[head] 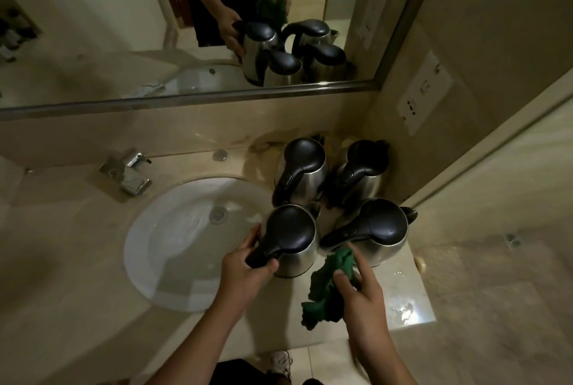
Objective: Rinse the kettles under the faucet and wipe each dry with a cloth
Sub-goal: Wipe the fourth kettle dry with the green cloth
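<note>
The near-left kettle [291,240] stands on the counter [403,297] right at the sink's [161,248] rim, upright, lid down. The left hand [245,270] is wrapped round its black handle, thumb over the top and fingers curled underneath. Just to its right, the right hand [359,288] clutches a crumpled green cloth [328,288], thumb pinching it against the fingers; the cloth's top edge touches the lower side of the near-right kettle [378,232], close under its handle. The rest of the cloth hangs loose over the counter.

Behind these two stand two more kettles, the far-left kettle [302,172] and the far-right kettle [361,173], side by side near the wall, all four steel-bodied with black lids and handles pointing roughly towards the person. The four sit close together, nearly touching.

The faucet [130,172] is at the sink's back left, well apart from the kettles. I cannot tell whether water runs from it. The basin looks wet, and there are shiny wet patches on the counter's right end. Above, the mirror [93,43] repeats the kettles, the cloth and both hands. A socket plate [424,91] is on the right wall.
</note>
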The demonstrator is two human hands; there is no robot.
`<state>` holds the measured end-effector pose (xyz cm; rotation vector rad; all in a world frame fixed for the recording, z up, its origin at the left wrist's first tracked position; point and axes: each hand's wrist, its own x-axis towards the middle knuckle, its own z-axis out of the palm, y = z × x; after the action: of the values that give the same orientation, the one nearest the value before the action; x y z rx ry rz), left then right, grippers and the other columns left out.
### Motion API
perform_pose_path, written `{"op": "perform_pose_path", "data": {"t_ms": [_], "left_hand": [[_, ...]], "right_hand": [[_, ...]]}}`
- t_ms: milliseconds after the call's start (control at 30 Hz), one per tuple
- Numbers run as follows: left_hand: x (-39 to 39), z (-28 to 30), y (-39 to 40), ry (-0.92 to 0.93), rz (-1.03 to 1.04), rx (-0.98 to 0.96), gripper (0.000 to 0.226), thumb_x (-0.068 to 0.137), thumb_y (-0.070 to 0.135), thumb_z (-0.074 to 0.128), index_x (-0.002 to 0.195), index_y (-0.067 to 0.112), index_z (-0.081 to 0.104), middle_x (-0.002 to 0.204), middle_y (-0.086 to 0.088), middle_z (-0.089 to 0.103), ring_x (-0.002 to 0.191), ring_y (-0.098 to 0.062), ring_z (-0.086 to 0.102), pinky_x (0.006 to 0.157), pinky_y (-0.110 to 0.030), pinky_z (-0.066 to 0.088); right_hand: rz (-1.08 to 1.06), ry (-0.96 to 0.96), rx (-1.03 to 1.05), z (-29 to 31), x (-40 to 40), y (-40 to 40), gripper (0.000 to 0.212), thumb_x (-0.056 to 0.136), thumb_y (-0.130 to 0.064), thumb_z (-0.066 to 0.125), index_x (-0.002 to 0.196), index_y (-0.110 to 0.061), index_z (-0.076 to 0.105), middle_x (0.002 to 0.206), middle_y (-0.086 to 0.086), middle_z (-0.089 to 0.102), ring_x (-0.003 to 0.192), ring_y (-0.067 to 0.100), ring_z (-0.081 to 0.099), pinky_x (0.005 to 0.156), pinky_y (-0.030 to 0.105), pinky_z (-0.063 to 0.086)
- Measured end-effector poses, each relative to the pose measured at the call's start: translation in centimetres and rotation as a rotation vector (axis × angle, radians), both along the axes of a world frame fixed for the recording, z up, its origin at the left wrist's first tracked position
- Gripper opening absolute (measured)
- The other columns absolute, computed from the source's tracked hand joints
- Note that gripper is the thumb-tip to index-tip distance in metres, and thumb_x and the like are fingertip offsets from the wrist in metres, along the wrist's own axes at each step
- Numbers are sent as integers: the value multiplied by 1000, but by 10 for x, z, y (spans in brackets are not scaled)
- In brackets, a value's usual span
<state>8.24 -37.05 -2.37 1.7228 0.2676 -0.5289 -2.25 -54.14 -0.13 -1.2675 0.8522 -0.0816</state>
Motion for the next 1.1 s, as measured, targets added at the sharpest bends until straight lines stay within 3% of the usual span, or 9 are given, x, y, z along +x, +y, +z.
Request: {"op": "perform_pose_path", "data": {"t_ms": [100,233,367,500,633,800,867,967,1100], "left_hand": [[-4,-4,-18,27,-44,5,72,80,2,77,129,50,59,135,12,65,111,2,62,93,-20,51],[8,-2,-54,199,144,-335,40,96,4,48,126,22,68,120,-18,71,103,-36,72,75,-45,60],[13,7,-49,236,14,-394,46,102,-5,37,134,20,59,117,-15,71,93,-24,75,70,-33,60],[9,11,-15,191,-36,-193,20,95,9,64,109,22,66,133,-10,65,117,-24,64,91,-35,52],[9,42,19,349,276,-551,50,97,53,52,125,14,67,122,-15,72,116,-32,67,97,-47,52],[25,81,56,488,433,-792,56,98,57,46,122,12,70,110,-17,76,111,-32,68,88,-42,52],[32,87,69,390,400,-734,48,104,48,44,117,8,67,97,-13,74,98,-23,68,80,-34,51],[47,92,88,210,362,-527,48,107,38,30,75,24,63,83,-5,54,71,-4,62,71,-26,48],[64,87,123,96,238,-248,28,87,56,39,96,38,59,108,9,63,108,-15,60,98,-43,53]], "right_hand": [[5,-118,238,9,5,-1,43,89,-2,70,128,-21,66,110,22,72,102,38,71,89,60,57],[87,-182,166,20,13,4,65,57,5,77,119,-7,63,92,17,73,79,32,67,57,34,51],[30,-201,106,28,28,15,58,69,5,84,121,-10,64,108,13,77,98,32,75,73,41,62],[42,-223,124,43,47,33,21,99,-3,61,111,-19,70,108,13,76,103,37,73,87,59,61],[180,-181,-89,52,84,75,17,84,-32,65,98,-33,74,102,14,72,99,34,70,93,58,57],[396,-132,-121,77,120,147,33,76,-44,70,91,-15,72,93,15,71,89,27,70,86,50,58],[431,-125,-139,85,129,172,52,73,-61,65,83,-10,71,84,17,70,85,30,69,78,48,56],[361,-66,-212,76,147,211,51,89,-57,60,76,-8,67,69,12,67,70,26,69,69,43,58],[288,-52,-223,70,165,241,20,99,-26,59,83,-21,70,71,-5,69,73,16,69,63,30,57]]}}
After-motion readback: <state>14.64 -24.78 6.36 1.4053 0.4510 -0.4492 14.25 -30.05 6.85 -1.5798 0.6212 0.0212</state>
